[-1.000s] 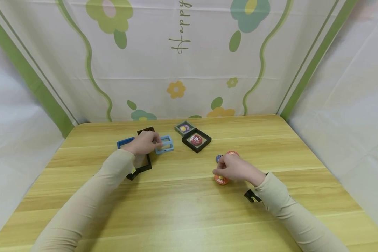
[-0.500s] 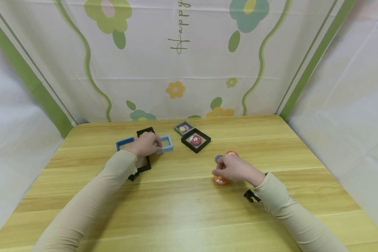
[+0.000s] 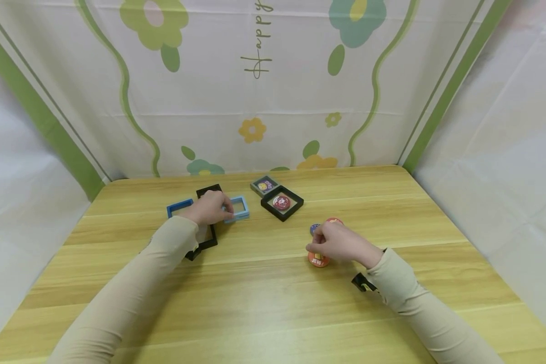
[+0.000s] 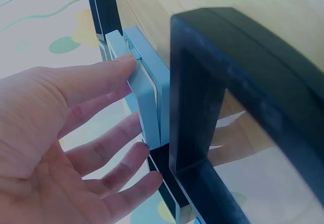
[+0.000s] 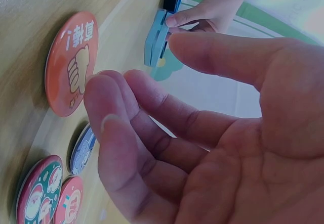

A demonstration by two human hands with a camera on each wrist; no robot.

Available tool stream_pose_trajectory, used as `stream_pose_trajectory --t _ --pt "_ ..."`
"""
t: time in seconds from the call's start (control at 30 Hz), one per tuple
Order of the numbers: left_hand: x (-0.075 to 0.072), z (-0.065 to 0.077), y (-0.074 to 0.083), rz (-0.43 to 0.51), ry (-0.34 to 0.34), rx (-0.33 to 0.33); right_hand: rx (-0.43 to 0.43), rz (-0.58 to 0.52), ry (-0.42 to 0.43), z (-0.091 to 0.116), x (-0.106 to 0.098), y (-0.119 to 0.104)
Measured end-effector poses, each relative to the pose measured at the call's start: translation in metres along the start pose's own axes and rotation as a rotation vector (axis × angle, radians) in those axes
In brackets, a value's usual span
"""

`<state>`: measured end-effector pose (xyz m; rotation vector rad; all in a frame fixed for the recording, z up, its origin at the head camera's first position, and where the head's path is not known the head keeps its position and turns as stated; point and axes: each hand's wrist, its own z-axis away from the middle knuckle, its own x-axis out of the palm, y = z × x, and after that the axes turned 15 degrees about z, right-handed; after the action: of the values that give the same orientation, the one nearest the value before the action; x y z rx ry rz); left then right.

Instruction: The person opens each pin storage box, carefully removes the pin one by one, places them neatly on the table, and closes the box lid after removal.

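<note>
In the head view my left hand [image 3: 209, 207] is at a light blue display frame [image 3: 239, 217] left of the middle. The left wrist view shows its thumb and forefinger pinching one half of this frame [image 4: 164, 90]; a thin gap parts the two halves at one end. The other fingers are spread loosely. My right hand [image 3: 343, 243] hovers over an orange round badge [image 3: 318, 262]. In the right wrist view its fingers curl loosely beside the orange badge [image 5: 63, 77], with nothing between thumb and fingers. A small blue badge [image 5: 81, 153] and two reddish ones lie close by.
A black frame [image 3: 293, 213] holding a red badge and a grey frame [image 3: 256, 190] holding a purple-yellow one lie at the back middle. Black frames [image 3: 209, 188] and a darker blue frame [image 3: 179, 205] surround my left hand. A fabric curtain [image 3: 209, 101] hangs behind the table.
The raised half of the light blue frame has come down onto its other half, my left fingers moving slightly down with it. My right hand has stayed in place.
</note>
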<state>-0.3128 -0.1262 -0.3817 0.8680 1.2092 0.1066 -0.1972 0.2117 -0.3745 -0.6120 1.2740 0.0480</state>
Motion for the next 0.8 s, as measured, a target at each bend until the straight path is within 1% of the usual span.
stream_pose_trajectory --t 0.13,0.3,0.4,0.67,0.73,0.8 --pt "-0.001 0.0 0.001 0.003 -0.003 -0.009 0.0 0.0 0.0 0.0 -0.001 -0.001" --pt "-0.001 0.001 0.005 0.028 0.007 -0.046 -0.003 0.007 0.003 0.001 -0.001 -0.001" --pt "-0.001 0.001 0.007 0.018 0.014 -0.068 -0.01 0.012 0.01 0.001 -0.002 -0.002" --pt "0.002 -0.002 0.016 -0.103 0.003 -0.101 -0.023 0.024 0.019 0.002 -0.003 -0.002" --pt "0.003 -0.004 0.019 -0.146 0.005 -0.093 -0.029 0.03 0.021 0.002 -0.003 -0.002" --pt "0.004 -0.007 0.022 -0.188 0.014 -0.07 -0.031 0.035 0.024 0.002 -0.003 -0.002"
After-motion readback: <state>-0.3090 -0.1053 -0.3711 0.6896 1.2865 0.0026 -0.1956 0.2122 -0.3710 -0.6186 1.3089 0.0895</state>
